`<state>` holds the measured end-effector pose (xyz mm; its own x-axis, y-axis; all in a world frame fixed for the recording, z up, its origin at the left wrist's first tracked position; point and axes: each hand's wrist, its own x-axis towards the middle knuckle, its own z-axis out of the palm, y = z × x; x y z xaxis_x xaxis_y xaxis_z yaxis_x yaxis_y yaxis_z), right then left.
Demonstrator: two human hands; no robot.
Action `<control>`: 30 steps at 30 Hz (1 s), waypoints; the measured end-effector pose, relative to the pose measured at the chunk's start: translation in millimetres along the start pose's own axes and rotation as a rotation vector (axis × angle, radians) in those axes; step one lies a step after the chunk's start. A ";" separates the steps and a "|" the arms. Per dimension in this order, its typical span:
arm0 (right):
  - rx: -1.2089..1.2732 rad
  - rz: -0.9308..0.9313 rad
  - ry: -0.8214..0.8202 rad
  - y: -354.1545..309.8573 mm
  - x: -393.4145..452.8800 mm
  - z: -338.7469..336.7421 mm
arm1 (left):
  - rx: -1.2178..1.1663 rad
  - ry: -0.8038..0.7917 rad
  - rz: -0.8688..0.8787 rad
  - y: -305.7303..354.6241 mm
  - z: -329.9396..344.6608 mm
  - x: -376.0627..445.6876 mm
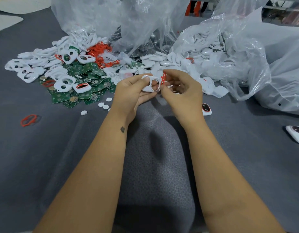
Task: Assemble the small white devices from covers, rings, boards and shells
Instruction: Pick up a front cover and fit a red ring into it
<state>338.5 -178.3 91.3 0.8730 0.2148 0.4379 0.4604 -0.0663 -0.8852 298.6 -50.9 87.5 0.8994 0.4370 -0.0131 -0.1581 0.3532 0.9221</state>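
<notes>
My left hand [131, 91] grips a white cover [149, 84] with two round holes, held above the grey cloth. My right hand [180, 88] pinches a red ring [163, 78] edge-on right beside the cover's right end. Behind the hands lie piles of parts: white covers [44, 68] at the left, green boards [81, 88] in front of them, red rings [100, 51] further back, and white shells [162, 61] spilling from a bag.
Clear plastic bags [246, 61] stand at the back and right. Two assembled white devices [206, 109] [296, 133] lie at the right. A loose red ring [28, 120] and small white discs [103, 105] rest on the grey cloth [61, 148] at the left.
</notes>
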 end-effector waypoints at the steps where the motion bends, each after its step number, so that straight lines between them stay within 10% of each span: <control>1: 0.024 0.005 -0.007 -1.4 -0.1 -0.5 | -0.001 0.000 0.002 0.1 -0.3 0.1; 30: -0.345 -0.251 0.007 15.3 -0.4 3.3 | 0.101 -0.032 0.043 -0.7 1.2 -4.1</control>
<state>344.7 -176.1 77.0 0.7274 0.2594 0.6353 0.6847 -0.3351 -0.6472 295.5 -53.9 87.4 0.9055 0.4226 0.0377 -0.1559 0.2487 0.9559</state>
